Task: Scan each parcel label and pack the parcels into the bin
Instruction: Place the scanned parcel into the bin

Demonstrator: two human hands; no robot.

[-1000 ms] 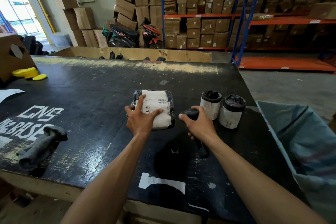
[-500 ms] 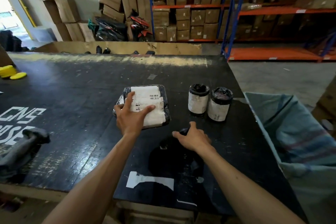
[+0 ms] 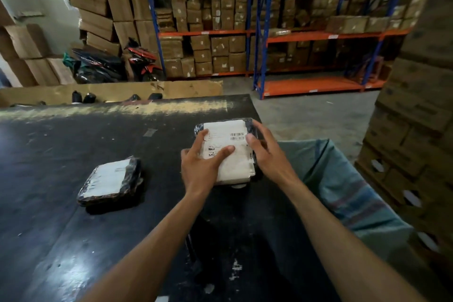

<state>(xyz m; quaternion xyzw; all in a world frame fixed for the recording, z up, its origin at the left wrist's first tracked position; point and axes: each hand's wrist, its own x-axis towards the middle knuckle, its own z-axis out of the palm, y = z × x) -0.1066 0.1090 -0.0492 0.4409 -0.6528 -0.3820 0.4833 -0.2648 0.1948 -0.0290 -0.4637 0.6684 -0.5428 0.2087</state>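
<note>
From the head camera, your left hand point(image 3: 199, 169) and right hand point(image 3: 266, 154) grip the labelled parcel point(image 3: 229, 149) between them above the desk point(image 3: 61, 154). The slick wrap could slip before the bin point(image 3: 348, 191), just right of your hands.

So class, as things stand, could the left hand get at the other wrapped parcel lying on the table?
Probably yes, once freed: the left hand now holds the labelled parcel. The second parcel lies apart to its left, nothing between them.
</note>
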